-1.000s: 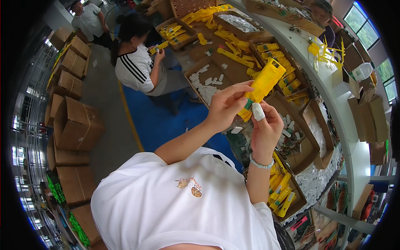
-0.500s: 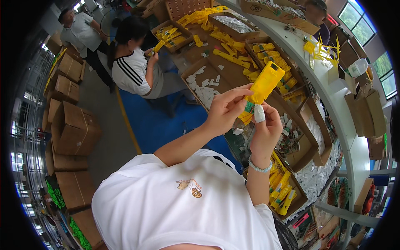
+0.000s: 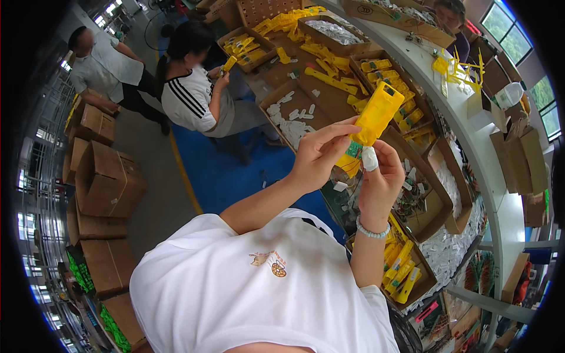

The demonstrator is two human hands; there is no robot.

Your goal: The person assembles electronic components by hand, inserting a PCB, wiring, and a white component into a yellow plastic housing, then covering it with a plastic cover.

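Note:
My left hand (image 3: 321,157) pinches a yellow plastic casing (image 3: 381,113) near its lower left edge, with thumb and fingers closed. The casing is long and tilted, its top end pointing up and to the right. Just below it, beside my left fingertips, shows a small green circuit board (image 3: 354,150), with another yellow plastic piece (image 3: 349,166) under it. From the right, my right hand (image 3: 384,179) closes on the casing's lower end, fingers partly hidden behind it. A white wrapping (image 3: 369,158) covers what looks like my right thumb tip. A beaded bracelet (image 3: 373,230) circles my right wrist.
Cardboard trays hold yellow casings (image 3: 402,273), small white parts (image 3: 289,120) and wired parts (image 3: 415,197) on the bench. A white shelf (image 3: 471,123) curves along the right. A co-worker (image 3: 191,94) sits at the left; another person (image 3: 106,70) stands near stacked cartons (image 3: 109,179).
My hands keep nearly the same hold on the casing, which has shifted only slightly in view. At the left, the standing person has moved and now reaches down toward the cartons.

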